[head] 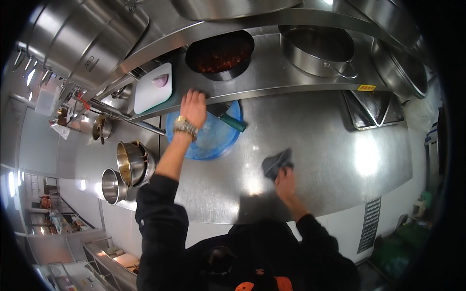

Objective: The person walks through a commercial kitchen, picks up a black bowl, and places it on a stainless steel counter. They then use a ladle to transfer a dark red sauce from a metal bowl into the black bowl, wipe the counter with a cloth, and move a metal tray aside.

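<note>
My right hand (285, 184) holds a dark grey cloth (273, 165) by its near edge, against the stainless steel worktop (313, 145). Ahead and to the left, my left hand (193, 107), with a watch (185, 127) on the wrist, lies with its fingers over the front edge of the steel shelf (255, 92); whether it grips the edge is unclear. Below that hand is a round blue cutting board (214, 140), partly hidden by the forearm. A cleaver-like knife with a green handle (233, 122) lies on the board, its blade partly under the shelf.
The shelf bears a white board (149, 96) with a piece of onion (160, 80), a pan of red food (222, 60) and a steel pot (316, 54). Steel bowls (114, 185) stand left on the worktop. Metal trays (371, 112) lie at the back right.
</note>
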Demonstrator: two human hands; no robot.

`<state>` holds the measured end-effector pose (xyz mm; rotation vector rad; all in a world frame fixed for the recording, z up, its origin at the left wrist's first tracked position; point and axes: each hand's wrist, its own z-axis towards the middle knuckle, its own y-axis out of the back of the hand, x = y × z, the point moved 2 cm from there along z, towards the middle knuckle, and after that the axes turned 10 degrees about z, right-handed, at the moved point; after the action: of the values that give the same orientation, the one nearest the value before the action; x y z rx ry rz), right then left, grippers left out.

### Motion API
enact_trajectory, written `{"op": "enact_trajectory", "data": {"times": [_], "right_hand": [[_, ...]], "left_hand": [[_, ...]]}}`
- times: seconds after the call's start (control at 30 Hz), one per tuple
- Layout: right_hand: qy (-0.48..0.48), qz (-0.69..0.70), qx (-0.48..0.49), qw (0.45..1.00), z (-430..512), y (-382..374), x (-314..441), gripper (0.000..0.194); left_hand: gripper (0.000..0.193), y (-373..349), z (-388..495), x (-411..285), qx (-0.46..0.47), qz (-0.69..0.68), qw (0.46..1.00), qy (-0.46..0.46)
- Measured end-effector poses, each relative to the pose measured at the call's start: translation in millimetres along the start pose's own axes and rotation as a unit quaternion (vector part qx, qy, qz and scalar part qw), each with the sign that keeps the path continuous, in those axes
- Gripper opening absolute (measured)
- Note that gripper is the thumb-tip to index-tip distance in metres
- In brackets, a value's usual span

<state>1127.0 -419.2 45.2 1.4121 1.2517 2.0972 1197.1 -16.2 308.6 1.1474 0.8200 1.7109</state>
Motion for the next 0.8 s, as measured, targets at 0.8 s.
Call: {"op": "enact_trajectory", "data": {"times": [0.8], "right_hand": [[-0.153, -0.078, -0.267, 0.948, -36.0, 155.5, -279.1, 0.064]], "left_hand": [[0.035, 9.9, -29.2, -74.4, -0.064, -0.056, 0.996, -0.005]]}}
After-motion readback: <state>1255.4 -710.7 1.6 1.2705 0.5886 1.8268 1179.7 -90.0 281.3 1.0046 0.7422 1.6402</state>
